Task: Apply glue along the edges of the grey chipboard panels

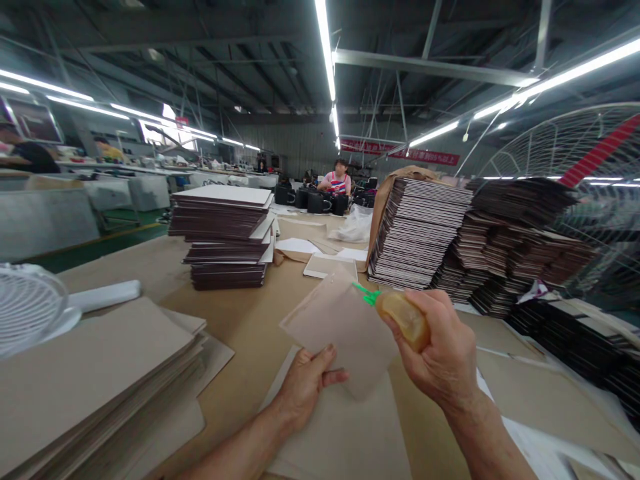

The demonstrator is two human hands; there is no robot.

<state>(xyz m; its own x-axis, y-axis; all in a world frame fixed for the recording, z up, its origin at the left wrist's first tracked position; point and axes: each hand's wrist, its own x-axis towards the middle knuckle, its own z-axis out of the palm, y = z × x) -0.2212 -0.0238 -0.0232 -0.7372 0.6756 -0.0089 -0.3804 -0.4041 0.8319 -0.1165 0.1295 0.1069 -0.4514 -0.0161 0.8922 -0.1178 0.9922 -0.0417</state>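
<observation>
My left hand (313, 385) grips the lower left edge of a pale square board (345, 333), thumb on top, holding it tilted above the table. In my right hand (443, 350) is a squeeze bottle (404, 319) of amber liquid, with fingers wrapped round it. Its bright green nozzle (367, 293) points left over the board's upper right edge; whether the tip touches the board I cannot tell. Beneath the held board lies a larger beige sheet (345, 440).
Left are a stack of grey-beige boards (100, 373) and a white fan (30, 300). Behind stand a dark-edged board stack (225, 233) and a taller stack (420, 230). Black-edged boards (575, 340) lie at right, near a large caged fan (600, 160). A person (337, 179) sits beyond black bags (320, 202).
</observation>
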